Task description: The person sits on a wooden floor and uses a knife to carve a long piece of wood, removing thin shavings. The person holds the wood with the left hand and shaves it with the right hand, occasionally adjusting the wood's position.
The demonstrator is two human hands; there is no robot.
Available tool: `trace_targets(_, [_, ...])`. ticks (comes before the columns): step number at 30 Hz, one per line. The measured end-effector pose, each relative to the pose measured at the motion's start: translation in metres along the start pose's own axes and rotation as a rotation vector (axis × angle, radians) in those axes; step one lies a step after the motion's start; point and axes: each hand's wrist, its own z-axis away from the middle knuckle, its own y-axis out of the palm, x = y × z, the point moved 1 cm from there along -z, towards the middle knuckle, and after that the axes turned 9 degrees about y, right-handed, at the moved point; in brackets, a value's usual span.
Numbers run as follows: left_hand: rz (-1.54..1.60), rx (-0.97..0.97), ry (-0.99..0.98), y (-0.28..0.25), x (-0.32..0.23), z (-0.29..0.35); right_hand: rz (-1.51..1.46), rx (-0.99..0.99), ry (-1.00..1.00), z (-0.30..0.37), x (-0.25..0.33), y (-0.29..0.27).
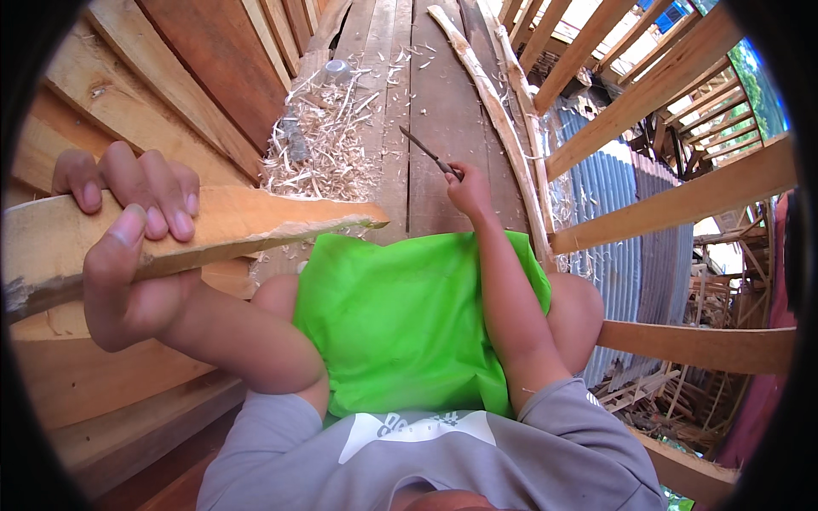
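Wood (256, 213): at the left, its narrowed end near the green cloth (400, 315)
Left grip (119, 260): wrapped round the wood
Right grip (469, 194): closed on the knife (423, 148), blade pointing forward-left, apart from the wood
Cloth: over the lap
Shavings (328, 162): heaped on the plank floor (439, 94) ahead

Knife (432, 154) in right grip (469, 194)

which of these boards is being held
The board with a rough-cut, tapering end, in the left hand; the wall boards and floor boards are not gripped.
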Motion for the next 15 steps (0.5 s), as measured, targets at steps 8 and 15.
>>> trace_targets(8, [0.012,-0.002,0.0,0.001,0.001,0.004,0.505,-0.006,0.119,0.03,0.011,0.031])
trace_targets(15, [0.015,0.015,0.012,0.0,0.0,0.003,0.002,0.292,-0.284,0.051,0.029,0.048])
